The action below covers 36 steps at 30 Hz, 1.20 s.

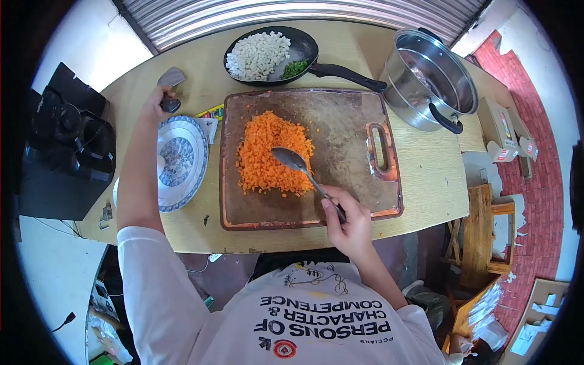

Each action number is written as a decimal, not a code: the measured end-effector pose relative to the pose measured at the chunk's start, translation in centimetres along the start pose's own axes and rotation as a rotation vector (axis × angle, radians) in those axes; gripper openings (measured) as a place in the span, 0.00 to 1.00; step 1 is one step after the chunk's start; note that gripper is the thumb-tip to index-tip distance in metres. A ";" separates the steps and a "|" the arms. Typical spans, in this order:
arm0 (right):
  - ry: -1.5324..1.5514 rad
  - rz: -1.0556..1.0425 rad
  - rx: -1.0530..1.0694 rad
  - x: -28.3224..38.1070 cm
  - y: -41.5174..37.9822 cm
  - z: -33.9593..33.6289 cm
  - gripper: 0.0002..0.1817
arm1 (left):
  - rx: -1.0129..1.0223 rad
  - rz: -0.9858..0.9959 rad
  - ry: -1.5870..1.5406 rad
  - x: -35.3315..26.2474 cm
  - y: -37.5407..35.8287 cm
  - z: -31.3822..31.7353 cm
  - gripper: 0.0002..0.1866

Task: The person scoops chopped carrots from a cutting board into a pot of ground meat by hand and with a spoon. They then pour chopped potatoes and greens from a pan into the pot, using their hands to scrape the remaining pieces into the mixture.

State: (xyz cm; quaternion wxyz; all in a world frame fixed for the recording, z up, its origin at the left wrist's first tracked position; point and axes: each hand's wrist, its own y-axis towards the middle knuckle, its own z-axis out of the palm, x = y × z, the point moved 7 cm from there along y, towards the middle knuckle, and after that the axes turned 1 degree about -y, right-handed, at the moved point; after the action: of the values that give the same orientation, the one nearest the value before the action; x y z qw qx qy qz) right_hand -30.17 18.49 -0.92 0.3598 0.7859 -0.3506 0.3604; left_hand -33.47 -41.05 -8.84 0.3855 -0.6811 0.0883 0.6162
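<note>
Finely diced orange pieces (pixel 274 155) are heaped on the left half of a brown cutting board (pixel 347 134). My right hand (pixel 350 224), at the board's near edge, is closed on the handle of a metal spoon (pixel 288 158), whose bowl hangs over or rests on the orange heap; which one I cannot tell. My left hand (pixel 159 100) is stretched out to the far left of the table, closed on the dark handle of a spatula (pixel 172 77). Just below that hand lies a blue-patterned white plate (pixel 199 167), partly behind my left forearm.
Behind the board, a black pan (pixel 309 48) holds white cubes (pixel 258 55) and chopped greens (pixel 295 69). Its handle points toward a large steel pot (pixel 404 100) at the back right. Black equipment (pixel 67 152) stands left. Boxes (pixel 502 128) and a wooden stool (pixel 477 237) are at the right.
</note>
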 end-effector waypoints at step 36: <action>-0.181 0.085 0.197 -1.9 0.3 -2.7 0.09 | 0.597 0.623 0.752 -6.9 -24.7 36.7 0.37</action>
State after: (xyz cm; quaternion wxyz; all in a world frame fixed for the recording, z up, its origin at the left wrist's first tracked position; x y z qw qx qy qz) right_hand -32.15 21.09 -1.07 0.2323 0.8312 -0.3776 0.3355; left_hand -48.59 -3.28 9.74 0.3035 -0.6570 0.5860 0.3645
